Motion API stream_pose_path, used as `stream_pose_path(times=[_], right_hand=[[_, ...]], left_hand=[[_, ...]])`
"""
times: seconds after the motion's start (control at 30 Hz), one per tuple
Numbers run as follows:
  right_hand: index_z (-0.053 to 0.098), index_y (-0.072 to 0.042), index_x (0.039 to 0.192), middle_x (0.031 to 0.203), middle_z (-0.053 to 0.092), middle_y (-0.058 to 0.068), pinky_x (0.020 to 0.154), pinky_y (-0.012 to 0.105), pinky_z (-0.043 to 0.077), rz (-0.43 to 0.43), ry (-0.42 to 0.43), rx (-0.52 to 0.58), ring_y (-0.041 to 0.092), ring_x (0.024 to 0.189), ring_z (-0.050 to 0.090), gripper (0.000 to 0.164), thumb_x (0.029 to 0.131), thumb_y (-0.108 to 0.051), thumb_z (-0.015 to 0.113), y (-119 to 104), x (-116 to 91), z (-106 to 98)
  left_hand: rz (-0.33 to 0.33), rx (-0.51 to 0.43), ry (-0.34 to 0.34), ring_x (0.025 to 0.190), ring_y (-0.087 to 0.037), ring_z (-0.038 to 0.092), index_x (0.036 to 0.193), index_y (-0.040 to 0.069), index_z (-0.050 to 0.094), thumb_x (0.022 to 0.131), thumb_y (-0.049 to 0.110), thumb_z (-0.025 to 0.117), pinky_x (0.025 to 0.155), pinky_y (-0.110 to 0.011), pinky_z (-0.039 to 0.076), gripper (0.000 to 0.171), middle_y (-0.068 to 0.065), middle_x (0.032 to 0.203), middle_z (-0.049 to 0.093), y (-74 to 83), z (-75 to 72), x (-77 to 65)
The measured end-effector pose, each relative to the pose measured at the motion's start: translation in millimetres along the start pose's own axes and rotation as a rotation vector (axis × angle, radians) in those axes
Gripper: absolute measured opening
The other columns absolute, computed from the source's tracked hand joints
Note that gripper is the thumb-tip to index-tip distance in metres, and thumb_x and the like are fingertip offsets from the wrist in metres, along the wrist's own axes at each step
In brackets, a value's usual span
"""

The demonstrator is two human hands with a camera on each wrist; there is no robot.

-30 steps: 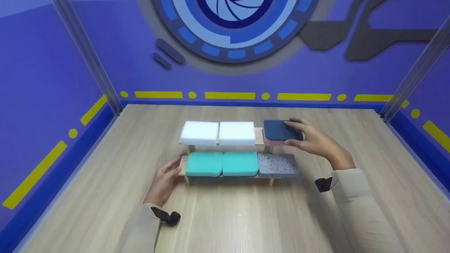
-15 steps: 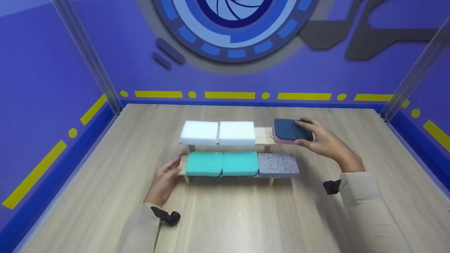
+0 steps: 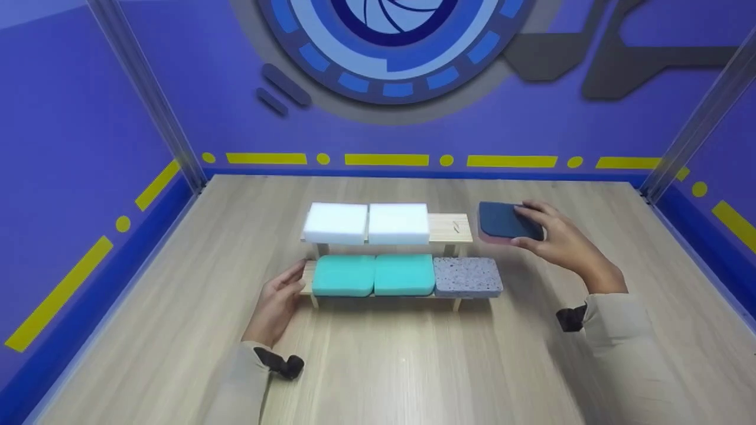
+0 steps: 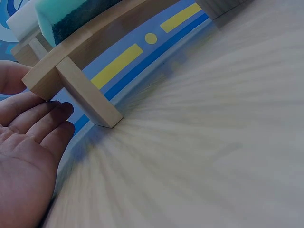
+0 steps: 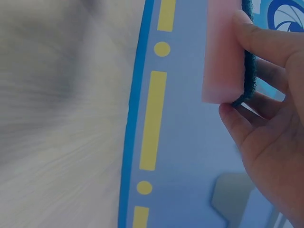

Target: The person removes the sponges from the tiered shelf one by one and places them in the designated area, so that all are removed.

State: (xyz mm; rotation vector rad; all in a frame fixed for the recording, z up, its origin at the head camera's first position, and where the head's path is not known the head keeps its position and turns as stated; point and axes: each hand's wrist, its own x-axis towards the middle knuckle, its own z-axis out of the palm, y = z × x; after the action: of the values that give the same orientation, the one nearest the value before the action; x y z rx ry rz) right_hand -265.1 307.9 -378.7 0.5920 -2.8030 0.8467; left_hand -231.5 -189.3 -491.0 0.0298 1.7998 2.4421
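Note:
My right hand (image 3: 564, 243) grips a scouring sponge (image 3: 502, 221) by its right end, just beyond the right end of a small two-tier wooden stand (image 3: 450, 226). The right wrist view shows the pink foam (image 5: 222, 57) and a dark green scouring pad on it. My left hand (image 3: 277, 306) holds the stand's left end at the lower tier. In the left wrist view, the thumb lies at the board's end (image 4: 40, 85) and the fingers are beneath it. Two white sponges (image 3: 335, 223) sit on the upper tier. On the lower tier are two turquoise sponges (image 3: 344, 276) and a speckled grey sponge (image 3: 468, 277).
The stand rests on a wood-grain tabletop (image 3: 378, 360). Blue printed panels (image 3: 378, 139) with yellow marks close off the back and both sides. Metal posts (image 3: 147, 88) rise at the back corners.
The right hand has carried the pink-and-dark sponge rightward off the upper tier, baring the board's right end. The left hand keeps its place on the stand.

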Motion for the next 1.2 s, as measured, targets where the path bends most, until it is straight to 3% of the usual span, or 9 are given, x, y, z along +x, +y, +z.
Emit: stream_pose_path(times=[0.43,0.63,1.2], right_hand=[[0.045,0.003,0.14,0.148,0.032,0.028,0.105,0.066,0.03,0.047,-0.02,-0.02,0.05,0.135,0.03,0.062,0.086,-0.012,0.071,25,-7,8],[0.041,0.001,0.143,0.152,0.026,0.027,0.108,0.067,0.023,0.122,-0.067,0.024,0.05,0.139,0.022,0.065,0.087,-0.013,0.069,31,-9,16],[0.041,0.004,0.142,0.151,0.027,0.028,0.11,0.065,0.022,0.159,-0.103,0.072,0.051,0.139,0.021,0.065,0.087,-0.015,0.07,49,-11,37]], left_hand=[[-0.008,0.017,0.043,0.145,-0.029,0.025,0.147,-0.006,0.03,0.095,0.0,0.047,0.119,-0.043,0.02,0.055,-0.019,0.155,0.029,-1.9,0.8,-0.5],[0.005,-0.002,0.024,0.145,-0.029,0.024,0.146,-0.007,0.03,0.094,-0.001,0.048,0.119,-0.043,0.02,0.055,-0.021,0.155,0.028,-1.1,0.5,-0.5],[0.009,-0.008,-0.011,0.147,-0.029,0.017,0.147,-0.008,0.026,0.095,-0.003,0.045,0.12,-0.042,0.014,0.056,-0.021,0.158,0.021,0.2,-0.6,-0.5]])
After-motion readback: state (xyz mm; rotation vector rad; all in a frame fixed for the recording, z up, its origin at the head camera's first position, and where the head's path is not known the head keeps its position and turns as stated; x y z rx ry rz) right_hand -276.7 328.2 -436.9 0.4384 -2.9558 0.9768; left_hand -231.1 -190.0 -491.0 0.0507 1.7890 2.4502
